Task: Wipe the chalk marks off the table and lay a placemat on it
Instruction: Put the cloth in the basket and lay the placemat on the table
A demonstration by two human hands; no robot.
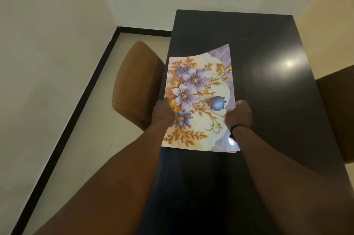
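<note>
A floral placemat (199, 98) with purple and blue flowers and gold leaves is held over the left side of the dark table (268, 85). Its far right corner curls upward. My left hand (162, 112) grips the mat's left edge and my right hand (238, 114) grips its right edge, both about midway along. Faint pale chalk traces (247, 39) show on the table's far part. A black band sits on my right wrist.
A brown chair (136, 83) stands pushed against the table's left side, and another brown chair (337, 108) is at the right. White walls with a black skirting close off the left and far sides. A ceiling light glares on the tabletop (287, 63).
</note>
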